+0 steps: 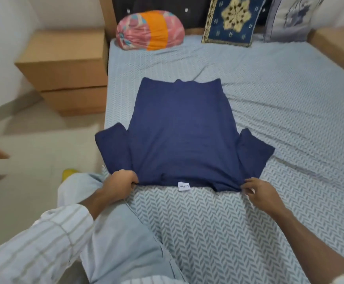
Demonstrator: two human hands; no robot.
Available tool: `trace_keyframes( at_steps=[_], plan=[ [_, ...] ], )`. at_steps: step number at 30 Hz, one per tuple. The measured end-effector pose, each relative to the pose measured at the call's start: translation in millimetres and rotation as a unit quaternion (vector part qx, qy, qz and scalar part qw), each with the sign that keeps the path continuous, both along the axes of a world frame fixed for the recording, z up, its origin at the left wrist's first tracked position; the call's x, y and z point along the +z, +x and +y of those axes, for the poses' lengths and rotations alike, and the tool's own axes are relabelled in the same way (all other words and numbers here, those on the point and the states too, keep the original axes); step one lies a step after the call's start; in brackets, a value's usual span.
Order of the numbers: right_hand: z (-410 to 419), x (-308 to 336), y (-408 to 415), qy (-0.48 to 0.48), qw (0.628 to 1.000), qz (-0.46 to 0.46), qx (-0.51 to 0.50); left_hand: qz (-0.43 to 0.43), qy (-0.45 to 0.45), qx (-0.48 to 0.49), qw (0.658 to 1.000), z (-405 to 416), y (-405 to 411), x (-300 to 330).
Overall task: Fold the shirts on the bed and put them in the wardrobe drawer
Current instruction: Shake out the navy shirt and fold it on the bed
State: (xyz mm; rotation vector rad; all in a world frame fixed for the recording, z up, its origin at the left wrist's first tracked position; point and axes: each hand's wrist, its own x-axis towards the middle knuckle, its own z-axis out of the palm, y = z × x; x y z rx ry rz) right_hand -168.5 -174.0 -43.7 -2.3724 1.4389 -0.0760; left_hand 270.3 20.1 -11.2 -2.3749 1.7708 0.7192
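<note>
Pinching near shoulder corners of navy shirt [179, 136]: left hand [120, 184] curled on left corner, right hand [258, 192] apparently nipping right corner. Spread flat mid-bed [290, 111], collar near. Light, limp, non-slippery; grasp at seams.

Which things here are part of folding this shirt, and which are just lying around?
Part of the job:
navy shirt, spread flat on the bed sheet
left hand, gripping its near edge
right hand, pinching its near edge

Just lying about:
pink and orange bundle
blue patterned cushion
pale pillow
bedside drawers
</note>
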Motion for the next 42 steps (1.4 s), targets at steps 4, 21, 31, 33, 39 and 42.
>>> trace_keyframes(
  at_steps=[4, 21, 31, 33, 39, 42],
  plan=[
    [17.6, -4.0, 13.4, -0.092, 0.995, -0.017, 0.029, -0.004, -0.03, -0.01, 0.999, -0.3, -16.6, -1.0],
    [42.3, 1.0, 45.6, -0.057, 0.98, -0.086, 0.171, 0.166, -0.048, -0.032, 0.984, -14.8, -78.5, -14.3],
    [40.0, -9.3, 32.7, -0.023, 0.981, -0.192, 0.0, 0.1, -0.005, -0.126, 0.987, -27.3, -91.0, -18.7],
    [20.9, -7.1, 23.2, -0.022, 0.957, -0.236, -0.17, 0.091, -0.039, -0.136, 0.986, -39.4, -103.2, -19.0],
    [-52.2, -30.3, -12.8, 0.129, 0.828, -0.307, -0.452, 0.161, -0.096, -0.187, 0.964, -98.4, -181.0, -19.3],
    [-67.2, -37.3, -14.0, 0.152, 0.827, -0.301, -0.45, 0.214, -0.048, -0.158, 0.963, -124.2, -219.7, -24.0]
  ],
)
